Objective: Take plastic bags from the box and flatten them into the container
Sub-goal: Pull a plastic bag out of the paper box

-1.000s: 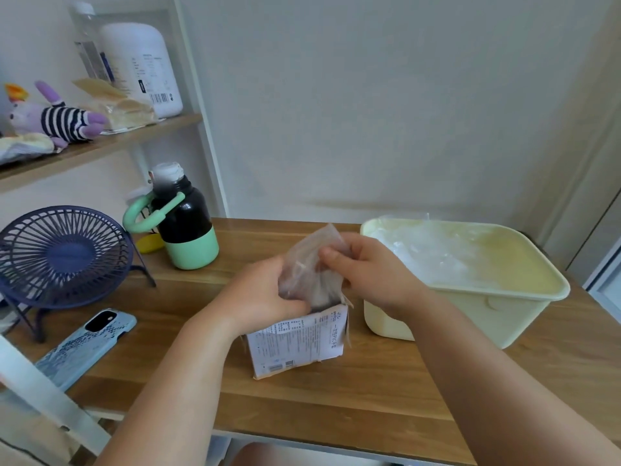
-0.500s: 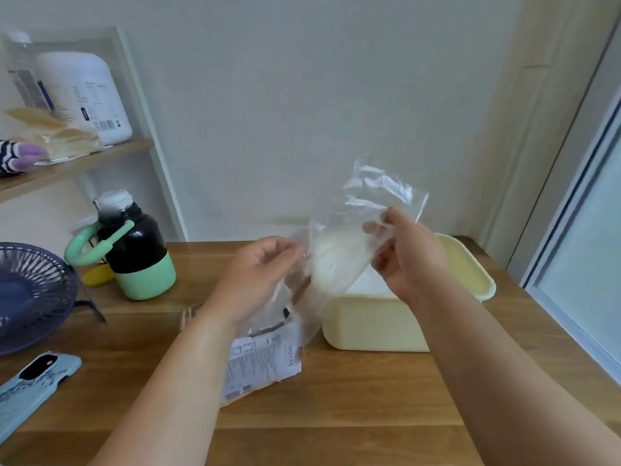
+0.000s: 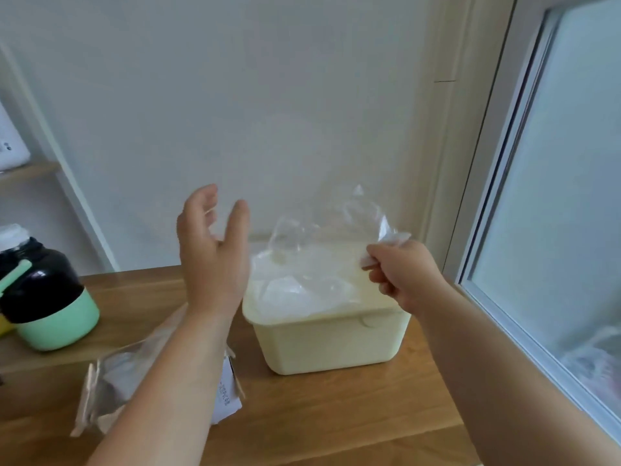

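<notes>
My right hand (image 3: 401,275) pinches the right edge of a clear plastic bag (image 3: 322,237), which hangs crumpled over the pale yellow container (image 3: 329,341) on the wooden table. Inside the container lie several clear bags (image 3: 289,290). My left hand (image 3: 211,253) is raised just left of the container, fingers spread and relaxed, holding nothing. The small printed box (image 3: 226,395) stands at the lower left, mostly hidden behind my left forearm, with clear bags (image 3: 111,378) sticking out of it.
A black and mint-green bottle (image 3: 43,297) stands at the left on the table (image 3: 336,415). A frosted window (image 3: 554,196) runs along the right side. A shelf edge (image 3: 23,169) shows at the far left against the white wall.
My left hand has let go of the bag and opened. My right hand has carried the bag to the right, over the container. The view has turned right.
</notes>
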Demonstrator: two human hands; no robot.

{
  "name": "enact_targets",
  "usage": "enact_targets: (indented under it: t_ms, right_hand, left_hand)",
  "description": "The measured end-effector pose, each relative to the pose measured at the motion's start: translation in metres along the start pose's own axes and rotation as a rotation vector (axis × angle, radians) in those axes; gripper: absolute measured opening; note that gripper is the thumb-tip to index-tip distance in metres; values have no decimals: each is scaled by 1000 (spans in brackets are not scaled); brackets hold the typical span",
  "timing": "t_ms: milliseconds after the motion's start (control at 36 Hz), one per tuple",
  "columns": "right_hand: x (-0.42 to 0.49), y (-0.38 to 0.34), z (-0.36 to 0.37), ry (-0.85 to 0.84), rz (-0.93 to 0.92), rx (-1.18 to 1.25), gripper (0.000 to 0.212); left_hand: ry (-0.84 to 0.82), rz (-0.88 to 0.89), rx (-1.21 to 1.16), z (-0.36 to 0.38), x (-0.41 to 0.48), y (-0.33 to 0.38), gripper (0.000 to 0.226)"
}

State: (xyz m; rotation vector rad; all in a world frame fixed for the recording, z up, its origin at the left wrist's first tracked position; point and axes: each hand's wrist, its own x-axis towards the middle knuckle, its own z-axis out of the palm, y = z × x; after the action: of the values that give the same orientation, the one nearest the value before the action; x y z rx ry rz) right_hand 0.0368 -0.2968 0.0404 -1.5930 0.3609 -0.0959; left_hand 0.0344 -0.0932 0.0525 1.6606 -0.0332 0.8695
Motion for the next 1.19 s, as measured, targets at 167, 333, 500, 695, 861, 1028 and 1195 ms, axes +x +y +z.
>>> enact_targets:
  t_ms: [167,333,500,695,861,1028,1195]
  right_hand:
    - [13,13,0,26,-114,-385,13]
    - [10,15,-1,36,-176,-700,72]
    - [11,6,-7,103,-536,-1110,76]
    - [25,11,13,-345,-359,-1005,58]
    - [40,18,16,-450,-215,-1087,75]
    - [52,25,21,-589,-131,-1301,73]
    - [54,26,16,-568,-134,-1281,70]
  left_hand:
    - [-664,315,449,15,-8,-9,31]
    - [-1148,15,806,34,-11,-35,40]
    - [-1154,-85,792,42,-8,-38,33]
    - [-1085,-66,729,46,-4,-43,36]
    - [-1059,117,888,39,8,-49,61]
    - [-1309,-33,1166,49,6,-57,64]
    - [-1454,-129,1175,65,1,-53,45]
